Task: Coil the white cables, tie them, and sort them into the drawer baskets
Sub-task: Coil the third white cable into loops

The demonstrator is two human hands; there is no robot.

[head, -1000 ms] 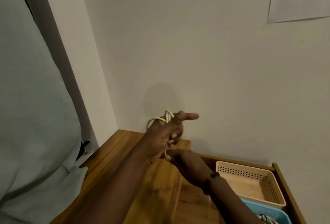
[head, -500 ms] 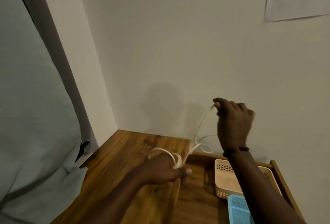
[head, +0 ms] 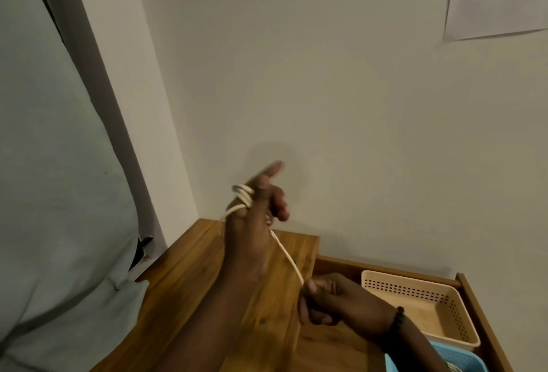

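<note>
Just below centre frame, white cable (head: 243, 195) looped around raised left hand (head: 252, 223), index finger pointing up-right, loops pinned under curled fingers. Taut strand down-right to right hand (head: 326, 297), pinched by the fingertips over the tabletop (head: 192, 282). Best kept under even tension, each new turn laid beside the last. Beige basket (head: 415, 300) lower right.

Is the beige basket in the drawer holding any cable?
No, the beige basket shows only its bare floor; the white cable stretches between both hands.
</note>
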